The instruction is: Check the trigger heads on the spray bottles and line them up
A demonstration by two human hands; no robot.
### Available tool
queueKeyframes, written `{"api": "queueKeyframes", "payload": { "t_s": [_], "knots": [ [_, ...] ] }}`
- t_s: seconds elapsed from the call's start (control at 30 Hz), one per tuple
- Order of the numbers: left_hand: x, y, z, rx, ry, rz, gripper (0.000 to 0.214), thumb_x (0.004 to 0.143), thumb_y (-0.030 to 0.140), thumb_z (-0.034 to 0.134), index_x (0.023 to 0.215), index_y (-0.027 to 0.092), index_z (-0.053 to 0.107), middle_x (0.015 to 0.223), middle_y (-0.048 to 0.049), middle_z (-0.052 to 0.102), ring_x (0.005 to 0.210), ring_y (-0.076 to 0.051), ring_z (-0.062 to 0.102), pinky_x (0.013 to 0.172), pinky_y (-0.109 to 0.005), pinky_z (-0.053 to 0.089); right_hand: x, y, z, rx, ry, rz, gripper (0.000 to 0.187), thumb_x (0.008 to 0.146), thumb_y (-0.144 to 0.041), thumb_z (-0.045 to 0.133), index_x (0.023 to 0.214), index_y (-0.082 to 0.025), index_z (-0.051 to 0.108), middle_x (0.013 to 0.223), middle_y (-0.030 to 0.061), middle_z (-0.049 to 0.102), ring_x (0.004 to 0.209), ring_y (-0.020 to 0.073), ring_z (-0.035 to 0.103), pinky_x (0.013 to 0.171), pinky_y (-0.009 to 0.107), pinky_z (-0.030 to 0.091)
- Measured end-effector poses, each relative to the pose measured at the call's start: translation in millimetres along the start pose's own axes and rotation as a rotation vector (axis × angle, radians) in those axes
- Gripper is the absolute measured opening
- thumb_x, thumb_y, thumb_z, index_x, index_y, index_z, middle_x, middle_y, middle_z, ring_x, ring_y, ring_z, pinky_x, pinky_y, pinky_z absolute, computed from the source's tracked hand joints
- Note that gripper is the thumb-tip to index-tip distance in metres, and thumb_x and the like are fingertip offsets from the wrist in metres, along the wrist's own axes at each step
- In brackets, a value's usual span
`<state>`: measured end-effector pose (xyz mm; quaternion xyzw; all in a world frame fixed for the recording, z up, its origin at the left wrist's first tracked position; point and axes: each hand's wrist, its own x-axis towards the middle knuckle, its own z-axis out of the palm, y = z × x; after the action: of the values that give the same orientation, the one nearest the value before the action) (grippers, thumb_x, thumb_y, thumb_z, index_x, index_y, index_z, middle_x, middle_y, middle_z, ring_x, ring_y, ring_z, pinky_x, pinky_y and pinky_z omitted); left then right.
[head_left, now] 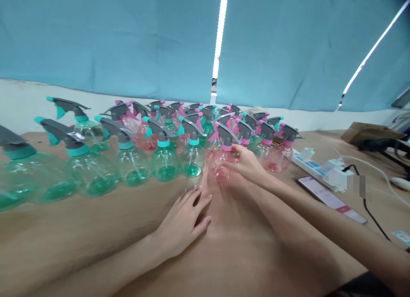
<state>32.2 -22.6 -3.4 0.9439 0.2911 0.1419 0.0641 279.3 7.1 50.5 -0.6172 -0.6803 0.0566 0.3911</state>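
My right hand (pixel 246 164) is wrapped round the side of a pink spray bottle (pixel 221 171) with a grey and pink trigger head, which stands upright at the front of the rows. My left hand (pixel 184 218) lies on the tabletop with its fingers spread and nothing in it. Just beyond its fingertips is a green spray bottle (pixel 192 160) with a turquoise collar. Another green spray bottle (pixel 165 160) stands to the left of that one. Right of my right hand is a second pink spray bottle (pixel 278 156).
Several more green and pink spray bottles crowd the back and left of the table (pixel 144 241). At the right lie a white power strip (pixel 315 169) with plugs, a phone (pixel 331 199), cables and a cardboard box (pixel 368 132). A blue curtain (pixel 128 41) hangs behind.
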Motion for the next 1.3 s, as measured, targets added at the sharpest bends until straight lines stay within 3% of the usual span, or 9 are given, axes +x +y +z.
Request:
{"api": "queueKeyframes", "payload": {
  "t_s": [0.3, 0.63, 0.77, 0.93, 1.0, 1.13, 1.3],
  "knots": [
    [-0.1, 1.2, -2.0, -0.007, -0.044, -0.019, 0.045, 0.095, 0.032, 0.051, 0.138, 0.019, 0.049, 0.144, -0.0161, 0.044, 0.133, -0.034, 0.038, 0.105, -0.053, 0.035, 22.1, 0.4, 10.4, 0.031, 0.004, 0.011, 0.044, 0.071, -0.028, 0.077, 0.11, -0.013, 0.061, 0.111, 0.0136, 0.068, 0.101, 0.0261, 0.065, 0.089, 0.038, 0.05],
    [-0.1, 0.0, -0.8, 0.001, -0.043, -0.013, 0.045, 0.094, 0.032, 0.05, 0.137, 0.019, 0.049, 0.144, -0.0162, 0.044, 0.133, -0.035, 0.038, 0.103, -0.055, 0.037, 21.8, 5.7, 13.4, 0.066, 0.02, 0.021, 0.057, 0.07, -0.033, 0.078, 0.12, -0.012, 0.058, 0.12, 0.0173, 0.065, 0.111, 0.03, 0.062, 0.095, 0.045, 0.049],
    [0.5, -0.4, -0.4, 0.012, -0.041, -0.013, 0.044, 0.095, 0.032, 0.05, 0.137, 0.02, 0.049, 0.144, -0.0152, 0.044, 0.134, -0.034, 0.038, 0.104, -0.054, 0.036, 6.1, 2.9, -2.8, 0.071, 0.035, 0.037, 0.055, 0.077, -0.038, 0.072, 0.123, -0.014, 0.057, 0.126, 0.0155, 0.063, 0.112, 0.0282, 0.062, 0.092, 0.043, 0.052],
    [0.4, -1.5, -1.0, 0.027, -0.036, -0.001, 0.043, 0.095, 0.033, 0.05, 0.137, 0.021, 0.048, 0.143, -0.014, 0.045, 0.133, -0.033, 0.039, 0.105, -0.054, 0.036, -16.5, 12.6, -37.6, 0.022, 0.108, 0.123, 0.03, 0.083, -0.041, 0.063, 0.101, -0.017, 0.067, 0.099, 0.0088, 0.073, 0.078, 0.0225, 0.069, 0.065, 0.036, 0.056],
    [1.2, -1.4, -1.4, 0.027, -0.034, 0.007, 0.043, 0.096, 0.034, 0.049, 0.137, 0.021, 0.047, 0.144, -0.0141, 0.044, 0.133, -0.032, 0.039, 0.105, -0.054, 0.036, -19.2, 21.5, -47.9, -0.043, 0.167, 0.173, 0.03, 0.082, -0.042, 0.063, 0.098, -0.017, 0.068, 0.099, 0.0094, 0.073, 0.079, 0.0254, 0.069, 0.069, 0.04, 0.054],
    [4.4, -1.2, -0.8, -0.008, -0.01, 0.02, 0.041, 0.097, 0.034, 0.047, 0.135, 0.02, 0.048, 0.143, -0.0138, 0.045, 0.131, -0.032, 0.041, 0.104, -0.053, 0.037, -12.5, 36.1, -52.1, -0.14, 0.217, 0.247, 0.042, 0.081, -0.046, 0.064, 0.11, -0.015, 0.066, 0.112, 0.0125, 0.07, 0.091, 0.0304, 0.068, 0.08, 0.045, 0.05],
    [7.7, -3.5, 0.9, -0.106, 0.03, 0.018, 0.035, 0.1, 0.037, 0.041, 0.132, 0.025, 0.049, 0.139, -0.0087, 0.047, 0.129, -0.028, 0.043, 0.104, -0.048, 0.039, 5.4, 43.3, -36.6, -0.18, 0.231, 0.305, 0.063, 0.077, -0.06, 0.061, 0.119, -0.014, 0.063, 0.115, 0.0144, 0.069, 0.099, 0.0338, 0.065, 0.083, 0.046, 0.048]
  ]
}}
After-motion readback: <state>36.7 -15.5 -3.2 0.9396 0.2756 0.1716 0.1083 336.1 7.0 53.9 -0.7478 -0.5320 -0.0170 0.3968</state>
